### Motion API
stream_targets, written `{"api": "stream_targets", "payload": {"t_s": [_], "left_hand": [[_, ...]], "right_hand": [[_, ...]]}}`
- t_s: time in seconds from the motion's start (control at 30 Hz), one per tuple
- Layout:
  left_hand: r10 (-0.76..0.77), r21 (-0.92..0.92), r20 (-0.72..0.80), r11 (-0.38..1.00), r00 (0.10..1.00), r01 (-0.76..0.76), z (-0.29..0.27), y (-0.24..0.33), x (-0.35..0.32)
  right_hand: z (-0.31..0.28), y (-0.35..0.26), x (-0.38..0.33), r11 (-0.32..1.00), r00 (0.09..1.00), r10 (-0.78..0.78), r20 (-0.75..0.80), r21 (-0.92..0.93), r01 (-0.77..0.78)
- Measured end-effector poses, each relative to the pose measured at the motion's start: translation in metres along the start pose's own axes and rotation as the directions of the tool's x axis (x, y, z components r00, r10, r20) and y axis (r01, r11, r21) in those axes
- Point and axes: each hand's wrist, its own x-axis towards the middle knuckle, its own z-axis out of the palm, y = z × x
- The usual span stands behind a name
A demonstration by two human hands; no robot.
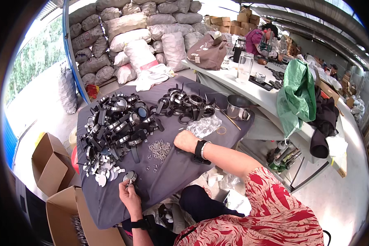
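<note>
My left hand (129, 197) is at the table's near left edge. Its fingers pinch a round, metal-rimmed, watch-like piece (130, 177). Farther right, my right hand (187, 141) rests on the dark cloth with its fingers curled. A small dark edge shows beneath it, but what it grips is hidden. Between the hands lies a small heap of silver metal bits (160, 150). Beyond my left hand are loose flat discs (104, 172) and a big pile of round metal-rimmed pieces with black straps (119, 119). A second cluster of them (186, 102) sits farther back.
On the cloth-covered table (164, 180) are a clear plastic bag (205, 125), a metal pot (238, 108) and a thin stick (233, 119). Open cartons (51, 164) stand at the left. A white bench (221, 74) holds a green bag (297, 96). A co-worker (256, 41) is behind it.
</note>
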Motion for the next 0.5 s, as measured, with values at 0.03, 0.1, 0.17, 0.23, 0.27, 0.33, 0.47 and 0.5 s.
{"api": "stream_targets", "payload": {"t_s": [0.03, 0.1, 0.17, 0.23, 0.27, 0.33, 0.47, 0.5], "left_hand": [[0.000, 0.001, 0.002, 1.000, 1.000, 0.000, 0.001, 0.003, -0.003], [-0.090, -0.035, 0.009, 0.995, 0.996, 0.091, 0.008, 0.022, -0.008], [-0.065, -0.035, 0.017, 0.997, 0.998, 0.066, 0.005, 0.012, -0.003], [-0.047, -0.032, 0.016, 0.998, 0.999, 0.047, -0.001, 0.001, 0.000], [-0.036, -0.029, 0.011, 0.999, 0.999, 0.036, -0.003, 0.001, -0.001], [-0.036, -0.011, -0.017, 0.999, 0.999, 0.035, -0.010, 0.003, -0.008], [-0.009, 0.156, -0.009, 0.988, 1.000, 0.011, -0.005, 0.007, -0.005], [0.009, 0.174, -0.004, 0.985, 1.000, -0.008, 0.008, 0.016, -0.004]], "right_hand": [[0.000, 0.000, 0.000, 1.000, 1.000, -0.027, 0.006, -0.005, 0.027], [0.009, 0.011, -0.001, 0.997, 0.996, -0.078, -0.035, -0.013, 0.078], [0.013, 0.018, -0.003, 0.991, 0.988, -0.135, -0.075, -0.022, 0.133], [0.011, 0.018, -0.005, 0.993, 0.990, -0.075, -0.118, 0.079, 0.085], [0.008, 0.016, -0.005, 0.992, 0.990, -0.082, -0.119, 0.083, 0.093], [0.006, 0.007, -0.003, 0.996, 0.991, 0.030, -0.129, 0.089, -0.018], [-0.015, 0.004, -0.003, 0.908, 0.965, 0.219, -0.144, 0.391, -0.148], [-0.022, 0.005, -0.007, 0.884, 0.955, 0.249, -0.160, 0.441, -0.156]]}}
